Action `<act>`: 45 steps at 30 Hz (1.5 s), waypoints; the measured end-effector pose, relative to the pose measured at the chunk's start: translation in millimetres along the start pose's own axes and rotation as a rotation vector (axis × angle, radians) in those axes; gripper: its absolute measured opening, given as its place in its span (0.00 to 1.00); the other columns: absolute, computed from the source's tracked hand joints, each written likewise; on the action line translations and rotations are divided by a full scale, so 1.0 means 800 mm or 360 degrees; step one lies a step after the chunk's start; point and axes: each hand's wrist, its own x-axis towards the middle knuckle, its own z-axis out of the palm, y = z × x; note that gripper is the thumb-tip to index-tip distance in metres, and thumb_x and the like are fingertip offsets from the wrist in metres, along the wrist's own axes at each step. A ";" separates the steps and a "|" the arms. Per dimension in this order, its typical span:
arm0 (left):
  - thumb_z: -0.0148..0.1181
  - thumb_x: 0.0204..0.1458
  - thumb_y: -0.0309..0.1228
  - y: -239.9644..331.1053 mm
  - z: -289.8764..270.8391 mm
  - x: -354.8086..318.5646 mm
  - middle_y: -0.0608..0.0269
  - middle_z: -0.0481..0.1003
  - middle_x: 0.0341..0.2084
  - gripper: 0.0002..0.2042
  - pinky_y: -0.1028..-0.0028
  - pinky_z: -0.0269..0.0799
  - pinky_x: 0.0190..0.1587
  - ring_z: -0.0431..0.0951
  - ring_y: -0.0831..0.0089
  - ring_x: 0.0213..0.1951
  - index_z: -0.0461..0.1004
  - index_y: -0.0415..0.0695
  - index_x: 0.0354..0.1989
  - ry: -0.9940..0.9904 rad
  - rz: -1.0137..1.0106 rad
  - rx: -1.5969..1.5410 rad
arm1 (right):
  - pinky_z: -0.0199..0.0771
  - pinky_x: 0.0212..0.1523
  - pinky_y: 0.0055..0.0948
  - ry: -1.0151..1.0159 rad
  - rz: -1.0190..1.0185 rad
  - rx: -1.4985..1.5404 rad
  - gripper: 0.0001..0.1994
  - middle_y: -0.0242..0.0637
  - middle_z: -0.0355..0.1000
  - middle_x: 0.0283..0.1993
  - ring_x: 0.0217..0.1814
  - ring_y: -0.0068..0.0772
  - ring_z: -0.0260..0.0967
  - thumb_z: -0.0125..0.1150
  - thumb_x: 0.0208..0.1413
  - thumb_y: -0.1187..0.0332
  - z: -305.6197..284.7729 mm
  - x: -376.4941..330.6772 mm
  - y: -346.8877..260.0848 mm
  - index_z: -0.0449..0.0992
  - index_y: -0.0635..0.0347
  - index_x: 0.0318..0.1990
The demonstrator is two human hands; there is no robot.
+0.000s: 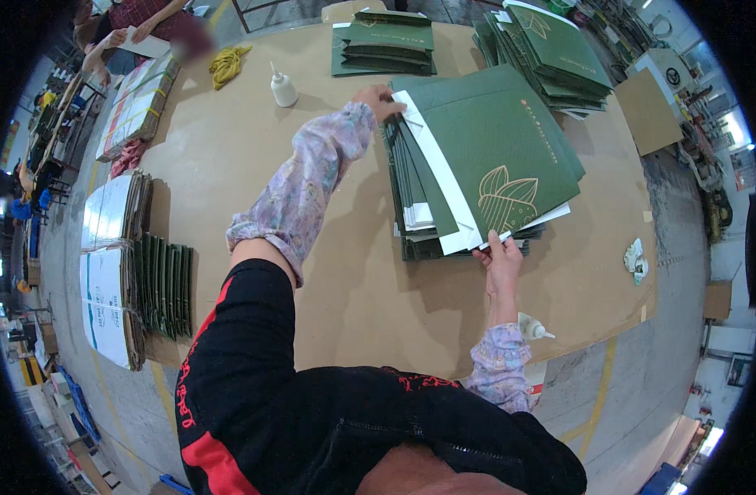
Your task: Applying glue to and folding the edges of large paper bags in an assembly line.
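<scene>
A stack of flat green paper bags (497, 132) with gold leaf line drawings lies in front of me. The top one has a white strip (444, 177) along its left edge. At the far left corner of that strip, my left hand (378, 101) has its fingers closed on the edge. My right hand (501, 262) pinches the near edge of the top bag, thumb uppermost, where the strip meets the green face. Below the top bag, the edges of several more bags fan out on the left side. White inner parts show among them.
More green bags are piled at the far middle (386, 45) and far right (551, 49). Left stand wrapped bundles (105, 280) and upright green bags (165, 285). Glue bottles are beyond my left arm (284, 89) and by my right wrist (533, 327). A yellow cloth (228, 66) lies near another person.
</scene>
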 end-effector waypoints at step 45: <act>0.67 0.37 0.49 0.074 0.033 0.036 0.54 0.77 0.41 0.26 0.67 0.70 0.52 0.77 0.62 0.45 0.77 0.42 0.41 -0.0263 -0.0180 0.0282 | 0.65 0.43 0.24 0.0362 -0.0420 -0.0314 0.13 0.33 0.73 0.41 0.40 0.21 0.67 0.61 0.52 0.73 -0.047 0.033 -0.025 0.73 0.66 0.45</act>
